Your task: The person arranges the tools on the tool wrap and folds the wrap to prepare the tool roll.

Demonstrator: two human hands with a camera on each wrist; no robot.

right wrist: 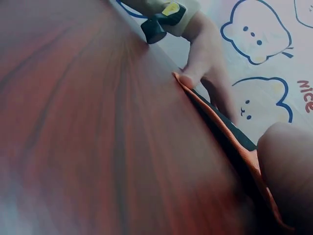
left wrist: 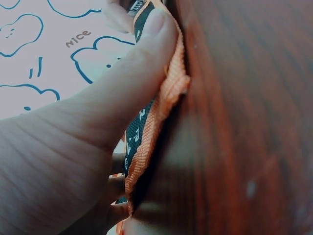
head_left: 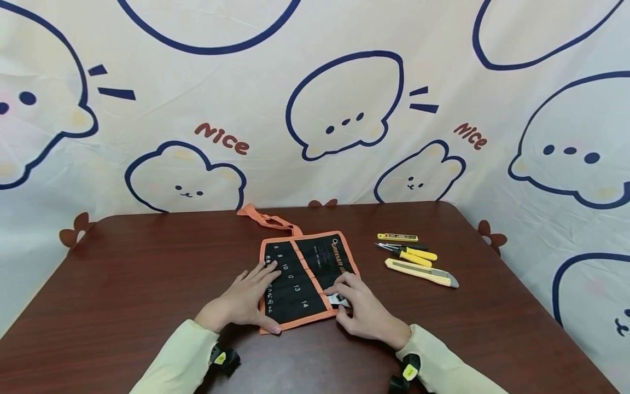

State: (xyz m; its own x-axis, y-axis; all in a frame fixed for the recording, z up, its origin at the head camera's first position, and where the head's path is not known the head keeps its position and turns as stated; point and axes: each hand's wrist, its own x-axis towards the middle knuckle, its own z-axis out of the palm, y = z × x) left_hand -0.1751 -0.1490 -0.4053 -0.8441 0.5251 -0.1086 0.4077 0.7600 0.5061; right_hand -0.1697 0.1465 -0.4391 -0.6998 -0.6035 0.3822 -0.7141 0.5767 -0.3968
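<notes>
A black tool pouch (head_left: pixel 295 284) with orange trim and printed size numbers lies unrolled on the table. My left hand (head_left: pixel 248 301) rests spread over its left side, thumb on the lower orange edge; the left wrist view shows that thumb (left wrist: pixel 146 46) pressing the trim. At the pouch's lower right, my right hand (head_left: pixel 364 309) has bent fingers and pinches a small silver-white piece (head_left: pixel 338 300) by a pocket. Its kind cannot be made out, since the fingers partly cover it. The right wrist view shows the pouch edge (right wrist: pixel 215 117) beside that hand.
Right of the pouch lie a yellow box-like piece (head_left: pixel 397 237), yellow-handled pliers (head_left: pixel 415 256) and a pale yellow utility knife (head_left: pixel 420 272). An orange strap (head_left: pixel 270 220) trails from the pouch's far edge. A printed cloth (head_left: pixel 344 109) hangs behind the brown table (head_left: pixel 147 273).
</notes>
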